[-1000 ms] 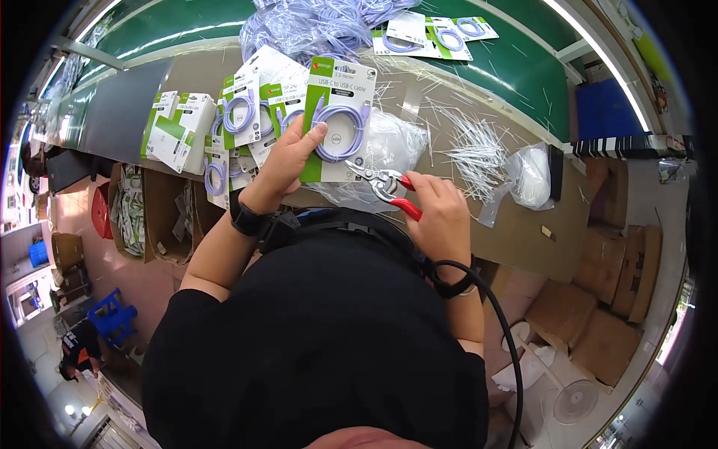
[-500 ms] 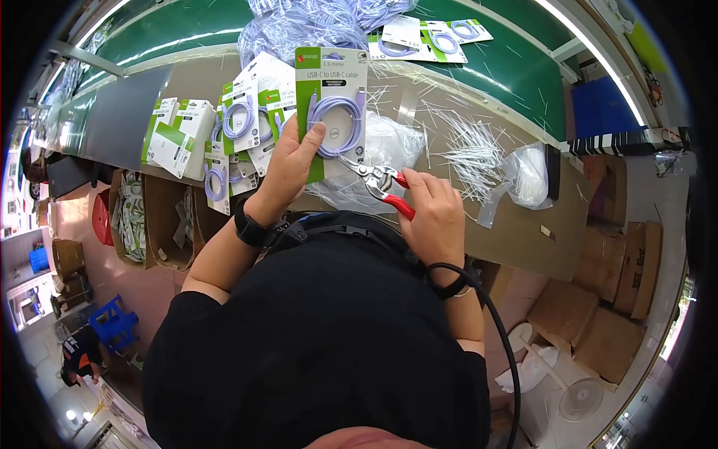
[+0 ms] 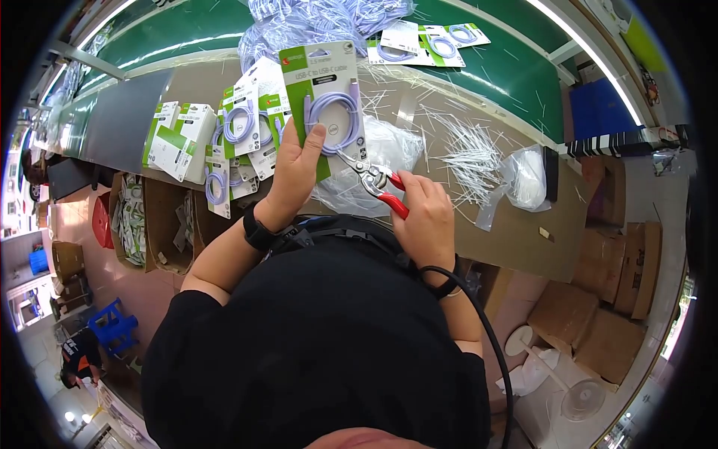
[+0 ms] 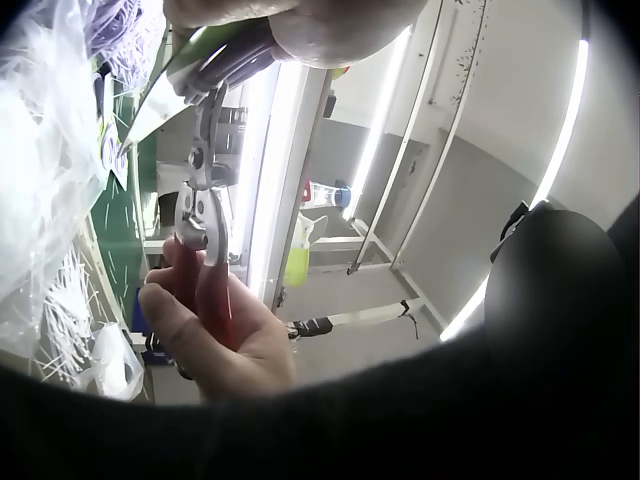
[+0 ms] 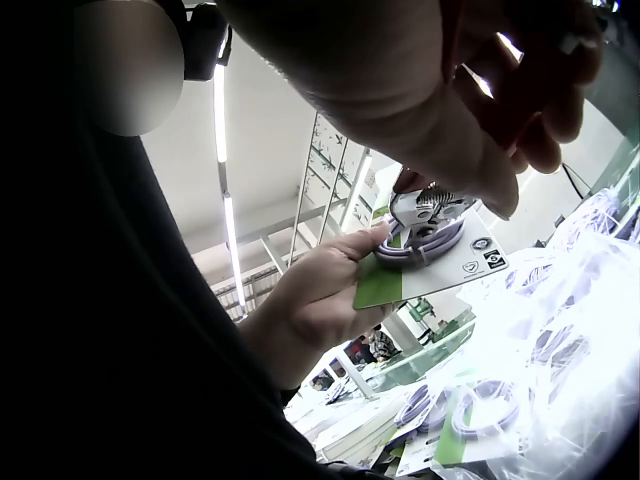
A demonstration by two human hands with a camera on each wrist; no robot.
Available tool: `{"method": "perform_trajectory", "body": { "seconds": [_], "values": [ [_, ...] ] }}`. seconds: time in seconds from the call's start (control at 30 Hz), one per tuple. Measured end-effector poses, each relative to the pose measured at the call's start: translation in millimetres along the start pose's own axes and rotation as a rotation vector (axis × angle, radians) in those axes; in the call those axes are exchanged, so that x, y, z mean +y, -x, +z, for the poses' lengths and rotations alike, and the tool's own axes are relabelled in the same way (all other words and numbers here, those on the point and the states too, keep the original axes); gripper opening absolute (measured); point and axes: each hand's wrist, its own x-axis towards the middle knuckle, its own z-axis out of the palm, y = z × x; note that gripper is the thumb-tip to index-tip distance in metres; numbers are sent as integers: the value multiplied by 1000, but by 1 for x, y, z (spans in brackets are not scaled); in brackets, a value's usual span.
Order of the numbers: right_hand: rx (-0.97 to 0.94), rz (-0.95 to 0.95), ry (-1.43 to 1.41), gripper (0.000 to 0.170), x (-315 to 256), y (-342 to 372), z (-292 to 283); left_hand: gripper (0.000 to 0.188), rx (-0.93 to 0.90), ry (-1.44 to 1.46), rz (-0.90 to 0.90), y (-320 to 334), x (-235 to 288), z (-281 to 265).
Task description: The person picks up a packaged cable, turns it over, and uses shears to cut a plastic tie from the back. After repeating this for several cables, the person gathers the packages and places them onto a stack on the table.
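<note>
The left hand [image 3: 298, 168] grips a green-and-white card [image 3: 332, 120] by its lower left part, thumb on the front, holding it tilted above the table [image 3: 516, 243]; a coiled purple cable [image 3: 354, 120] sits on the card; the right hand [image 3: 428, 213] is clamped round the red handles of the pliers [image 3: 372, 179], whose tips reach the coil's lower edge, though I cannot tell whether they pinch anything; a clear plastic bag [image 3: 390, 142] lies behind the pliers; more carded cables [image 3: 238, 123] lie left of the held card; loose white ties [image 3: 473, 153] are heaped to the right.
</note>
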Motion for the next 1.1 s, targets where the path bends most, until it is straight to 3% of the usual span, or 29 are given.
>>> {"method": "perform_trajectory", "body": {
  "seconds": [0.1,0.2,0.27,0.3,0.33,0.37,0.43,0.47,0.57,0.7,0.83,1.0,1.1],
  "values": [
    [-4,2,21,48,-3,-2,-1,33,17,-234,157,1,-2,0],
    [-39,8,72,47,-3,-5,-2,34,8,-117,92,-1,-2,-1],
    [-181,120,-319,46,6,-10,-2,34,1,-57,64,-5,2,0],
    [-252,174,-512,45,9,-13,-2,34,3,116,-53,-8,8,2],
    [-257,171,-507,45,8,-16,-3,34,10,290,-173,-9,13,5],
    [-142,169,-568,44,4,-18,-4,34,16,464,-295,-9,16,6],
    [98,172,-689,41,-6,-21,-4,34,-23,490,-360,-8,18,6],
    [101,175,-687,41,-9,-25,-1,34,-67,516,-420,-9,20,7],
    [227,-324,-511,37,-12,-43,7,33,-136,541,-501,-9,20,11],
    [206,-480,-371,31,-11,-45,22,31,-164,527,-546,-4,23,13],
    [232,-589,-262,28,-10,-40,24,32,-168,484,-569,-3,16,7],
    [193,-564,-195,27,-8,-39,31,32,-132,498,-535,-1,-7,4],
    [287,-543,-205,28,-8,-40,33,32,-105,530,-524,-3,-5,6]
  ]
}}
